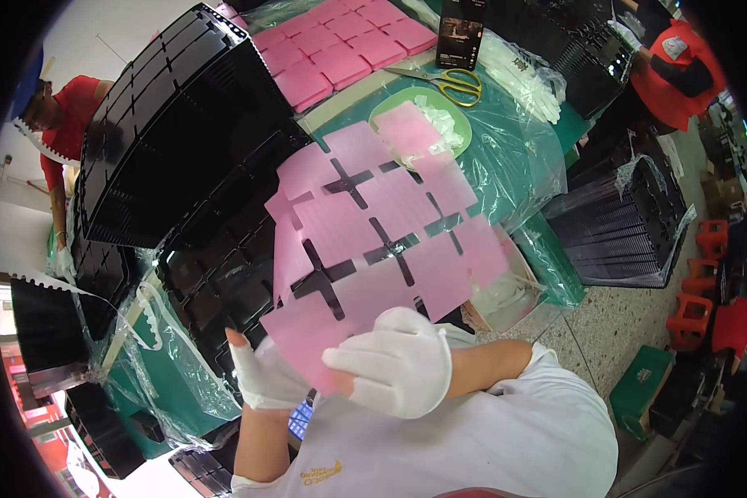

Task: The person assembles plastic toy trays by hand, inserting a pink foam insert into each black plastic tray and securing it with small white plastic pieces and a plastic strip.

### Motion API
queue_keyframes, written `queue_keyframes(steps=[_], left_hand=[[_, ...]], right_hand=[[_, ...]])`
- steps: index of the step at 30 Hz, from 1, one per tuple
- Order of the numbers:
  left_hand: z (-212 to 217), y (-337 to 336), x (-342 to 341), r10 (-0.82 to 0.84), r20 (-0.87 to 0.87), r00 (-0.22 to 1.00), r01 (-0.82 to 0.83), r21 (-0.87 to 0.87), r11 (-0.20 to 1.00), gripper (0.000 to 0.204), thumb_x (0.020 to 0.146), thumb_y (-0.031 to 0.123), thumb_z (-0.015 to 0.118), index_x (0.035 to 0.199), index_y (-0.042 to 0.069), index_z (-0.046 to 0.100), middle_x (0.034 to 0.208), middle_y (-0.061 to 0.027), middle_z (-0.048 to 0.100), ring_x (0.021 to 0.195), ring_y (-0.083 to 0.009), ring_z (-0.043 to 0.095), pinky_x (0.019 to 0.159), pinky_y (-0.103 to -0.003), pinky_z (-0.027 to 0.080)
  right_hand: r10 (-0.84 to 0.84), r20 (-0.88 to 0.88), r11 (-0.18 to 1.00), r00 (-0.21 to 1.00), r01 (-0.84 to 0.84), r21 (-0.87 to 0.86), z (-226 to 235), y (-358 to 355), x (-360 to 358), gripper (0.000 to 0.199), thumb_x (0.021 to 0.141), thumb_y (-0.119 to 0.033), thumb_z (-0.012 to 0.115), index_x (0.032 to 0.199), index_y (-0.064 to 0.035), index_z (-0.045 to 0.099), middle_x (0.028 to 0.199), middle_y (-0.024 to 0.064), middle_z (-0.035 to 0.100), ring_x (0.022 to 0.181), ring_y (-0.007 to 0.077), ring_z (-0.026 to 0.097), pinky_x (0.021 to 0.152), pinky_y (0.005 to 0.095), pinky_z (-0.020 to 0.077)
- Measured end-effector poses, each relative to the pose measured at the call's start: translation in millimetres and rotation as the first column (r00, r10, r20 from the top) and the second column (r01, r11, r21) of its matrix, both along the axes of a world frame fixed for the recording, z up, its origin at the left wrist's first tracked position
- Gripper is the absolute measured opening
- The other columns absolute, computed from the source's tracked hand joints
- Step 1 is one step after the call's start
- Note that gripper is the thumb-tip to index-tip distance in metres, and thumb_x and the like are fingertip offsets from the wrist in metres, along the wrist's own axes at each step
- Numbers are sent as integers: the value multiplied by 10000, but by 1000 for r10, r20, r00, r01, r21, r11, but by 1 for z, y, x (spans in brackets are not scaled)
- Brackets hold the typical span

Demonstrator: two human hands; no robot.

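Observation:
A thin pink foam sheet [340,232] with cross-shaped cut-outs spreads out in front of me, slightly tilted. My right hand [394,361], in a white glove with bare fingertips, lies over its near edge with the fingers together, gripping it. At the near left corner my left hand [266,373], gloved too, supports the sheet; its thumb points up and its other fingers are hidden behind the sheet. Through the cut-outs dark surfaces show. Under the far right part of the sheet stands a light green bowl [465,137] with white scraps inside.
Stacked black trays [183,141] rise at the left. Beyond are stacked pink sheets [340,50], yellow-handled scissors [456,85], a phone [461,33] and bagged white gloves [523,83]. More black trays [622,216] stand right. Co-workers in red [676,75] are at both sides.

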State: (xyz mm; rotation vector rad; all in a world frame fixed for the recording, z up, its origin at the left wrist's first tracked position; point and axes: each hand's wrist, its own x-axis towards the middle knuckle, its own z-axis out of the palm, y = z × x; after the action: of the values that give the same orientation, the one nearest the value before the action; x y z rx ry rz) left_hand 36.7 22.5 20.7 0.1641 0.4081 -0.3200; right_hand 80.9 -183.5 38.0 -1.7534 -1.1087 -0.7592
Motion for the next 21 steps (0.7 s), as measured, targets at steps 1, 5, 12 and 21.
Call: queue_keyframes(steps=[1, 5, 12, 21], left_hand=[[3, 3, 10, 1, 1, 1000, -1, 0, 1000, 1230, 714, 871, 502, 1461, -81, 278, 1461, -302, 388, 1289, -478, 453, 1073, -577, 372], [10, 7, 53, -384, 136, 913, 281, 473, 835, 1042, 815, 778, 499, 1413, -65, 363, 1366, -271, 508, 1173, -459, 555, 983, -555, 460], [17, -5, 89, -239, -43, 970, 156, 865, 477, 211, 895, 91, 677, 1074, -14, 642, 904, -99, 685, 771, -214, 693, 668, -326, 578], [11, 1, 89, -243, -47, 969, 101, 971, 219, 196, 878, 111, 722, 1025, -11, 677, 862, -50, 677, 703, -140, 663, 610, -270, 547]], right_hand=[[1, 1, 1000, 1000, -1, 0, -3, 0, -3, 221, 562, -132, 692, 773, -93, 635, 949, 77, 676, 807, 172, 619, 589, 322, 397], [40, -38, 995, 998, -43, -91, -15, 0, -15, 183, 553, -148, 682, 722, -105, 626, 938, 59, 665, 761, 163, 578, 607, 310, 400], [47, -81, 963, 996, -66, -260, -34, -4, -27, 146, 614, -206, 694, 700, -128, 607, 873, 13, 624, 748, 156, 569, 609, 316, 402], [-311, -902, 805, 301, 587, -81, -49, -103, 45, 83, 882, -34, 590, 907, -2, 663, 800, 31, 652, 732, 75, 578, 664, 243, 473]])
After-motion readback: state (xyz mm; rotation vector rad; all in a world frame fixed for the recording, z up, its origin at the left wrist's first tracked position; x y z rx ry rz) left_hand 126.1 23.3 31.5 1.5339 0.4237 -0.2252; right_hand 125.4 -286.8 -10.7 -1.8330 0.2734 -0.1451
